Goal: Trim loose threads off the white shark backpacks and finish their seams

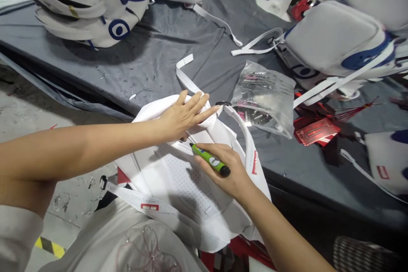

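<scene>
A white backpack (181, 178) lies at the table's front edge, its padded, dotted back panel and straps facing up. My left hand (188, 112) rests spread on its upper part, fingers stretched towards the black strap buckle; the thumb side is mostly hidden. In my right hand (228, 168) is a green marker (208, 158) with a black end, gripped between thumb and fingers. Its tip points at the panel just below my left hand; I cannot tell whether it touches. A shoulder strap (244, 125) with a red label curves along the bag's right side.
Stacked white backpacks with blue eyes (92, 4) stand at the back left. More backpacks (331, 38) lie at the right. A clear plastic bag (264, 97) of small parts and red tags (317, 131) lie beside my bag. Loose straps cross the grey cloth (165, 51).
</scene>
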Motion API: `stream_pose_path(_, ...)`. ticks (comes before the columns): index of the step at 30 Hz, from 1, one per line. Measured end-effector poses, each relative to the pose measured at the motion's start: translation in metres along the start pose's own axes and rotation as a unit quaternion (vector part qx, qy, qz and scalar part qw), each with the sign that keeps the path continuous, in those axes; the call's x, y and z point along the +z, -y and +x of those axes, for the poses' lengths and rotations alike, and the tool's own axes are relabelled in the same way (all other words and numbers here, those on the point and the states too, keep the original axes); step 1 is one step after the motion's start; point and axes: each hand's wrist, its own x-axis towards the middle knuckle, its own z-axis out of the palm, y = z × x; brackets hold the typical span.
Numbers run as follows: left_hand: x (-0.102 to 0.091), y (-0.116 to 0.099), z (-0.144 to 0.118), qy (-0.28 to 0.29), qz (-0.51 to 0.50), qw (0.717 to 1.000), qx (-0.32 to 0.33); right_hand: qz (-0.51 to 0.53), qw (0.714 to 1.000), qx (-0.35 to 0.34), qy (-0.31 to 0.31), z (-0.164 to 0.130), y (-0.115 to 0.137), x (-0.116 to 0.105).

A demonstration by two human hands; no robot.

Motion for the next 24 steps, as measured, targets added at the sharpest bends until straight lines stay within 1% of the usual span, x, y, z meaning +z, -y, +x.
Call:
stream_pose_path(3,0.006,-0.001,-0.002,-0.040,-0.017,0.999,-0.002,-0.012,0.999,0.030,0.027,0.004,0.000,0.000)
stream_pose_path(5,0.005,-0.002,-0.004,-0.054,-0.029,0.998,-0.013,-0.027,0.998,0.042,0.026,0.003,0.002,-0.002)
stream_pose_path(6,0.003,-0.002,-0.006,-0.056,-0.036,0.997,-0.032,-0.035,0.998,0.042,0.024,0.002,0.003,-0.004)
stream_pose_path(9,-0.006,-0.003,-0.008,-0.048,-0.059,0.991,-0.114,-0.047,0.998,0.028,0.033,-0.001,0.003,-0.010)
stream_pose_path(11,-0.010,-0.004,-0.008,-0.032,-0.070,0.987,-0.143,-0.048,0.997,0.025,0.047,-0.002,0.002,-0.013)
stream_pose_path(16,-0.010,-0.001,-0.005,-0.014,-0.083,0.987,-0.138,-0.036,0.994,0.034,0.094,0.015,0.003,-0.013)
stream_pose_path(18,-0.010,0.001,-0.003,-0.009,-0.086,0.986,-0.142,-0.058,0.992,0.036,0.110,0.023,0.006,-0.012)
stream_pose_path(20,-0.013,0.003,-0.003,0.001,-0.091,0.985,-0.145,-0.117,0.987,0.033,0.104,0.024,0.008,-0.012)
stream_pose_path(22,-0.016,0.004,-0.002,0.014,-0.101,0.985,-0.140,-0.169,0.982,0.023,0.083,0.020,0.008,-0.015)
stream_pose_path(24,-0.018,0.006,-0.002,0.018,-0.112,0.984,-0.134,-0.183,0.980,0.014,0.074,0.015,0.007,-0.018)
